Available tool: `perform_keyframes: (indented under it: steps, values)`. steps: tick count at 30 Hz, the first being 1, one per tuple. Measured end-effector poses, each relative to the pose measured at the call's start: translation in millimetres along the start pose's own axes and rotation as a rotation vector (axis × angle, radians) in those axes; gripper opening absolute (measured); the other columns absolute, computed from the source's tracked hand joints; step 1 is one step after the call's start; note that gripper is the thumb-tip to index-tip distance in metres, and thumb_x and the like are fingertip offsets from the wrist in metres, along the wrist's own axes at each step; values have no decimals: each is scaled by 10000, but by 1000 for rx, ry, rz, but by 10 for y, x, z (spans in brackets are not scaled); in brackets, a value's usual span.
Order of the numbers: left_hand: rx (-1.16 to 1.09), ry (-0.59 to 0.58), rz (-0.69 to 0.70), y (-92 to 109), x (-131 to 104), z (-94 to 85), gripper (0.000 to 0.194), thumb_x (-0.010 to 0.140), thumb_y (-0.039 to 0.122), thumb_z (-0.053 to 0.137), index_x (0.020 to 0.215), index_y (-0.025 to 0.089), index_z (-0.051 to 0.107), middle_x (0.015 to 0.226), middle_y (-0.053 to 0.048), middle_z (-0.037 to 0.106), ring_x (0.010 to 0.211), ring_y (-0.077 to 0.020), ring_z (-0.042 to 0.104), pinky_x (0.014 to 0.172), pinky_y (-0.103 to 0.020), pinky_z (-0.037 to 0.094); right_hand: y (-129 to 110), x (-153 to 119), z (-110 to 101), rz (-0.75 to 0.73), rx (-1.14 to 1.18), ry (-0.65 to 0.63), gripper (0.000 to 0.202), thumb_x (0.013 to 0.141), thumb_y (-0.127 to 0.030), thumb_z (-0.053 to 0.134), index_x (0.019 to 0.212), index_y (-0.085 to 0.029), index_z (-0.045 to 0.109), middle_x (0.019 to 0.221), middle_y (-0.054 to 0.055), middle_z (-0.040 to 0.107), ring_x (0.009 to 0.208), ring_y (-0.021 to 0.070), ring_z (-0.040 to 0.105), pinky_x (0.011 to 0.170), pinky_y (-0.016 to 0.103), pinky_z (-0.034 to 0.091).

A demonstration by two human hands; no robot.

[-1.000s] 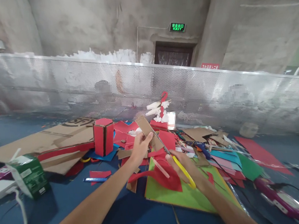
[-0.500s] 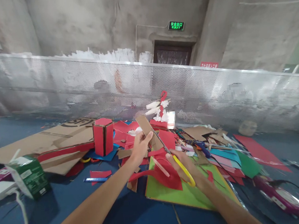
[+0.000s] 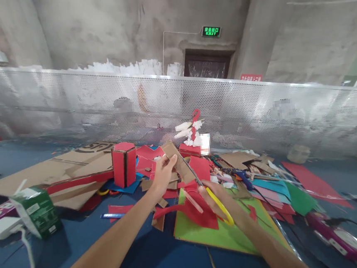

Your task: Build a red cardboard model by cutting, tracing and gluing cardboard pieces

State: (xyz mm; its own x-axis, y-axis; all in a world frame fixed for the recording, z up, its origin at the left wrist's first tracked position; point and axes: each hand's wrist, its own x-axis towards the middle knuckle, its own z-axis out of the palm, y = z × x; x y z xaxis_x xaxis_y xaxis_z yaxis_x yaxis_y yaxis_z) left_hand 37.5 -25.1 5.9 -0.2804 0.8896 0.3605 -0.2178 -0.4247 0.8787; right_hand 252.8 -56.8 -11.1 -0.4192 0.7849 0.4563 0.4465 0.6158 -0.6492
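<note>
Pinched between thumb and fingers of my left hand [image 3: 163,173] is a narrow strip of brown cardboard [image 3: 183,169], held up at a tilt. My right hand [image 3: 213,195] grips a pair of yellow-handled scissors [image 3: 220,207]. Their blades lie along the strip's right edge; whether they are parted is hard to tell. Below the hands, a curved piece of red paper [image 3: 201,215] rests on a lime-green board [image 3: 212,239], with a pale pink strip [image 3: 193,202] on top of it.
A red six-sided box [image 3: 124,164] stands left of my hands, near a large flattened cardboard sheet [image 3: 59,165]. A blue utility knife [image 3: 113,216] and green box [image 3: 38,211] lie nearer. Coloured scraps [image 3: 270,186] spread rightward. A perforated metal screen [image 3: 241,103] runs behind.
My left hand has shifted slightly left and down along the cardboard strip. The strip has dipped a little, and the scissors stay at its right edge.
</note>
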Motion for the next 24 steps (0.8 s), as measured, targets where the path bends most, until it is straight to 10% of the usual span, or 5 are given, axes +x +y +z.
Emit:
perform_keyframes:
  steps: [24]
  values:
    - [1,-49,-44,-126,-70,63,425,719,537,826,846,141,739,725,-23,683,581,-139,580,556,-258,481,108,31,-51,-19,-100,-115,450,1026,-564,435,736,-222,479,662,3,552,592,168,452,563,319,340]
